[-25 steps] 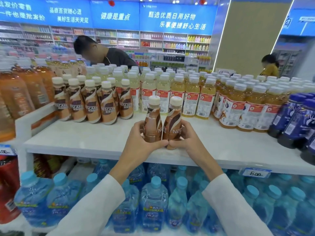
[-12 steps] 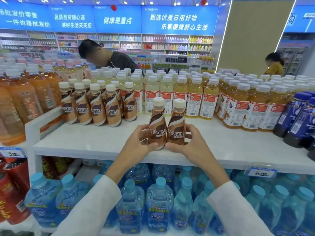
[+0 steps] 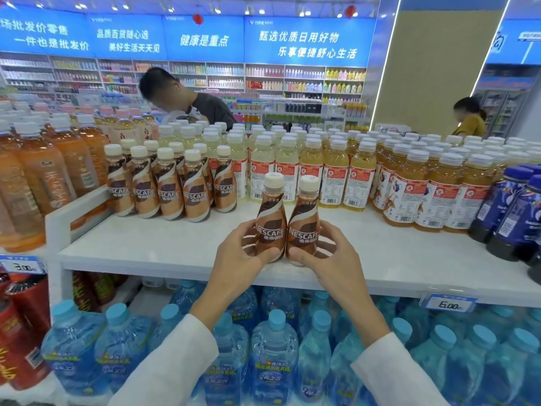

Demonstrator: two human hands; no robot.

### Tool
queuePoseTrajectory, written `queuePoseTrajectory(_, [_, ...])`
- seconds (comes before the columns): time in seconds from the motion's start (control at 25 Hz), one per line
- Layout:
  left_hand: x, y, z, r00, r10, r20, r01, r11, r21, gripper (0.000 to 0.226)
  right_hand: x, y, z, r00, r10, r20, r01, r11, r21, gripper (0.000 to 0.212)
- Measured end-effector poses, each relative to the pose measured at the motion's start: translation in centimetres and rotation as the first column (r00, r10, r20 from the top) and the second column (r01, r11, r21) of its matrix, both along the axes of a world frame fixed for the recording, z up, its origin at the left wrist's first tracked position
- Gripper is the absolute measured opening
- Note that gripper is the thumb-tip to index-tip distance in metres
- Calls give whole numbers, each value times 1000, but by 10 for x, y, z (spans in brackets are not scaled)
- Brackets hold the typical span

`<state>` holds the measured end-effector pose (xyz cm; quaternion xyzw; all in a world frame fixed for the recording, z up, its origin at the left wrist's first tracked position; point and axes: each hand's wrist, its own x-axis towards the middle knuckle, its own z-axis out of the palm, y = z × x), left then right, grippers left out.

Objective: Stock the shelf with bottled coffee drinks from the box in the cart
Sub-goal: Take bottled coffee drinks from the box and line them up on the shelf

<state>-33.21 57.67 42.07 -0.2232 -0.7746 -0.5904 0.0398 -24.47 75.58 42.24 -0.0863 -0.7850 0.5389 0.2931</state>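
Observation:
Two brown Nescafe coffee bottles with cream caps stand side by side, touching, near the front of the white shelf [image 3: 164,247]. My left hand [image 3: 237,259] grips the left coffee bottle [image 3: 270,221] low on its body. My right hand [image 3: 330,259] grips the right coffee bottle [image 3: 304,222] the same way. Both labels face me and both bottles are upright. A group of several stocked coffee bottles [image 3: 169,186] stands at the back left of the same shelf. The cart and box are out of view.
Yellow tea bottles [image 3: 360,174] fill the shelf's back and right, dark blue bottles [image 3: 515,209] the far right, orange drinks [image 3: 38,177] the left bay. Water bottles [image 3: 272,353] sit below. Two people stand behind the shelf. Bare shelf surface lies between the stocked coffee and my hands.
The two bottles in my hands have gone from tilted with bases together to upright with labels turned toward me. They sit slightly further in on the shelf.

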Motion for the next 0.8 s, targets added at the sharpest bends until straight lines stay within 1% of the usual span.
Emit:
queuePoseTrajectory(0.08, [3, 3, 0, 999, 29, -17, -29, 1000, 3, 69, 1, -4, -4, 998, -55, -36, 55, 998, 6, 64])
queuePoseTrajectory(0.16, [6, 5, 2, 996, 88, -21, -88, 996, 10, 68, 0, -7, -5, 996, -86, -39, 86, 996, 6, 57])
queuePoseTrajectory(0.36, [-4, -15, -3, 981, 189, -40, -189, 982, 17, 53, -21, -28, 2, 998, -58, 17, 58, 998, 38, 56])
queuePoseTrajectory(0.56, [-36, -67, 3, 958, 279, -69, -281, 960, -15, 53, -76, -76, 11, 999, 11, 49, -16, 994, 105, 53])
queuePoseTrajectory(0.68, [-60, -107, 3, 922, 381, -64, -385, 921, -58, 54, -111, -98, 19, 995, 43, 92, -51, 995, 83, 50])
queuePoseTrajectory(0.8, [-82, -152, 2, 877, 474, -80, -480, 873, -84, 57, -137, -109, 21, 993, 58, 100, -66, 994, 87, 50])
